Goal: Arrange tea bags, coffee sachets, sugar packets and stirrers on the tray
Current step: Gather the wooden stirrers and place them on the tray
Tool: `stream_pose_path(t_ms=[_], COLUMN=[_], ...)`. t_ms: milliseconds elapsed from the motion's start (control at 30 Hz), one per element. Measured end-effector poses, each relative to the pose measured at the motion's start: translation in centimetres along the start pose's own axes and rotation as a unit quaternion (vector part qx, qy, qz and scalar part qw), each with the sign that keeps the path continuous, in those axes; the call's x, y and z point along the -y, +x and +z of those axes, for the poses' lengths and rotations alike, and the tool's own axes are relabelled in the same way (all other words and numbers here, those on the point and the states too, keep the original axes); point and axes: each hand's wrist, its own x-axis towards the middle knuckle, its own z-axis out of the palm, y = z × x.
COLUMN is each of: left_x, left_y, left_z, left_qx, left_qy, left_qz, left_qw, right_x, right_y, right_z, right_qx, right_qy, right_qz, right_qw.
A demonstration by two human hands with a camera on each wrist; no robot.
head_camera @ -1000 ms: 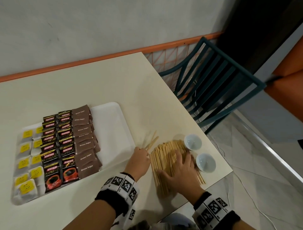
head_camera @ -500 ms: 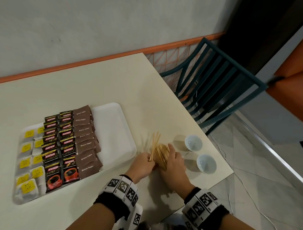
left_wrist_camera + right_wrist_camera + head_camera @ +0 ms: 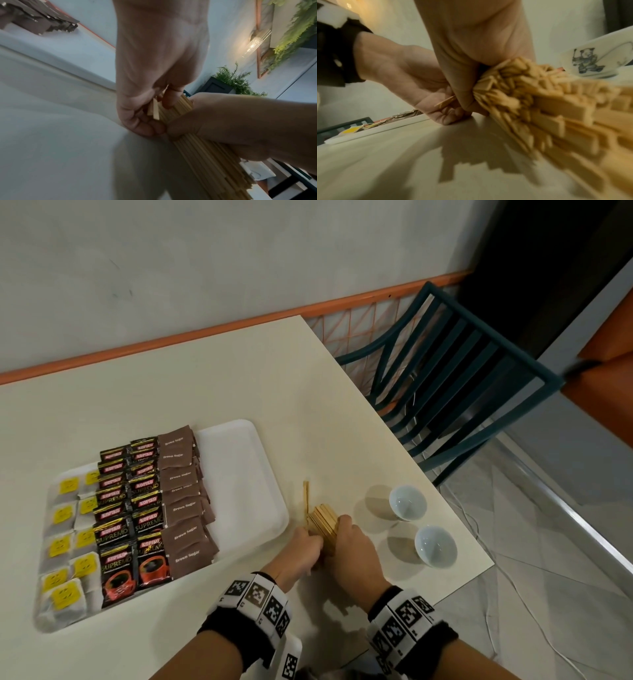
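A thick bundle of wooden stirrers [image 3: 323,524] [image 3: 193,135] [image 3: 547,108] stands tilted on the table just right of the white tray [image 3: 239,470]. My right hand [image 3: 352,546] [image 3: 471,81] grips the bundle round its middle. My left hand [image 3: 303,547] [image 3: 147,112] holds a few stirrers against the bundle's left side; one or two stick up above the rest. The tray carries rows of tea bags [image 3: 66,535], coffee sachets [image 3: 132,518] and brown sugar packets [image 3: 183,498]; its right part is bare.
Two small white cups [image 3: 407,503] [image 3: 435,546] stand close to the right of my hands, near the table's right edge [image 3: 455,508]. A dark green chair [image 3: 455,378] sits beyond that edge. A wall runs along the back.
The stirrers lay spread flat under my right hand; both hands have since swept them together and raised them into one gathered bundle.
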Motion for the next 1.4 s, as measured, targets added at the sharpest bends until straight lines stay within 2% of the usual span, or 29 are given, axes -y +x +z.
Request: stream_pose_path(t_ms=[133, 267, 400, 633, 833, 933, 1000, 1133, 1233, 1333, 1400], left_x=[-0.1, 0.1, 0.4, -0.5, -1.7, -2.2, -2.4, -2.3, -1.9, -1.2, -1.1], left_y=[-0.1, -0.8, -0.7, -1.1, -1.6, -2.2, -2.6, -3.0, -3.1, -2.8, -2.8], left_z=[0.1, -0.1, -0.3, -0.3, 0.1, 0.0, -0.1, -0.4, -1.1, -1.5, -1.5], left_qx=[-0.014, -0.026, -0.03, -0.012, -0.049, -0.059, -0.06, -0.018, 0.006, 0.014, 0.025], left_qy=[-0.04, -0.112, -0.136, -0.198, -0.228, -0.19, -0.158, -0.125, -0.104, 0.028, 0.103], left_qz=[-0.002, 0.026, 0.04, 0.088, 0.163, 0.209, 0.211, 0.189, 0.177, 0.147, 0.146], left_qw=[0.999, 0.993, 0.989, 0.976, 0.959, 0.958, 0.963, 0.974, 0.979, 0.989, 0.984], right_x=[0.1, -0.2, -0.4, -0.1, 0.6, 1.0, 1.0, 0.6, 0.4, 0.3, 0.6], right_y=[0.1, 0.3, 0.2, 0.0, -0.2, -0.1, 0.1, 0.5, 1.1, 1.4, 1.4], right_z=[-0.1, -1.0, -1.5, -3.3, -3.9, -3.9, -3.9, -3.7, -4.4, -5.2, -5.1], right_qx=[-0.003, 0.007, 0.018, 0.046, -0.023, -0.038, -0.045, -0.043, -0.023, 0.033, 0.058], right_qy=[0.012, 0.025, 0.053, 0.227, 0.324, 0.364, 0.379, 0.403, 0.473, 0.54, 0.557], right_qz=[-0.019, -0.024, -0.045, -0.086, -0.099, -0.1, -0.096, -0.08, -0.06, -0.083, -0.089], right_qw=[1.0, 0.999, 0.997, 0.969, 0.94, 0.925, 0.919, 0.911, 0.879, 0.837, 0.824])
